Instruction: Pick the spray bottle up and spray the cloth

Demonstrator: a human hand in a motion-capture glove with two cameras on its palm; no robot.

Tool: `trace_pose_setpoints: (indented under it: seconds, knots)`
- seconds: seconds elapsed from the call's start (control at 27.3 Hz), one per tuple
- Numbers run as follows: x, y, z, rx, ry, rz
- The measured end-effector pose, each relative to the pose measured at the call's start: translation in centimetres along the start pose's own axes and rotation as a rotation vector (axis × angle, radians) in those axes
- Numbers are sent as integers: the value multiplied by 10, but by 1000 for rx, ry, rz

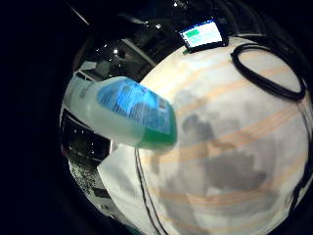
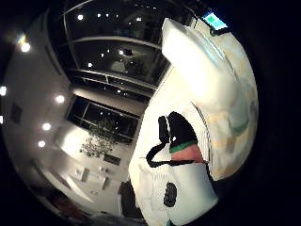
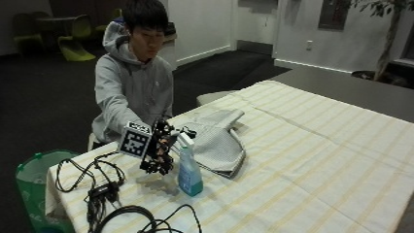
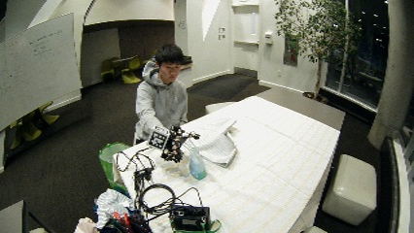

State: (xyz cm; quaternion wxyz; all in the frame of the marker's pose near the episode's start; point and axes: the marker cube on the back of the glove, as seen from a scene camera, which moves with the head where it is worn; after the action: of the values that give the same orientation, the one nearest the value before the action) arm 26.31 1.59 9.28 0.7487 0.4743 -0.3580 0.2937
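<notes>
One bottle: the spray bottle (image 3: pixel 189 170) stands upright on the striped tablecloth (image 3: pixel 310 160), near the table's front-left part, its white trigger head at the top and pale blue liquid in the lower body.
Hand: the gloved right hand (image 3: pixel 158 148) sits level with the bottle's head, just beside it on the person's side — whether its fingers are curled round the neck or only close to it cannot be told from the outside views.
Palm views: the bottle (image 1: pixel 128 113) fills much of the little-finger side view, blue label and green band showing, with the tablecloth (image 1: pixel 234 161) spread behind it; in the thumb side view the bottle (image 2: pixel 202 70) is a bright white shape close to the palm, and a black-tipped finger (image 2: pixel 181 129) shows beside it.
Cloth: the grey cloth (image 3: pixel 216 141) lies folded on the table just behind the bottle, one corner pointing away from the person.
Other things: black cables (image 3: pixel 97 189) — loops and a small box — lie on the table's near-left corner; a green bin (image 3: pixel 35 184) stands on the floor beside that corner.
</notes>
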Motion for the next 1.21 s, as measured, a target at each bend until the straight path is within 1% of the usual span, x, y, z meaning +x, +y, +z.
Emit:
trace_pose_setpoints:
  seconds: [0.15, 0.37, 0.77, 0.95, 1.1, 1.21]
  knots:
    - [4, -13, 11, 8, -35, 38]
    - [8, -24, 20, 3, -48, 47]
    - [-2, -54, 29, 12, -118, 107]
    - [-4, -52, 36, -41, -200, 152]
    - [-5, -56, 43, -120, -313, 167]
    - [-6, -58, 48, -147, -358, 162]
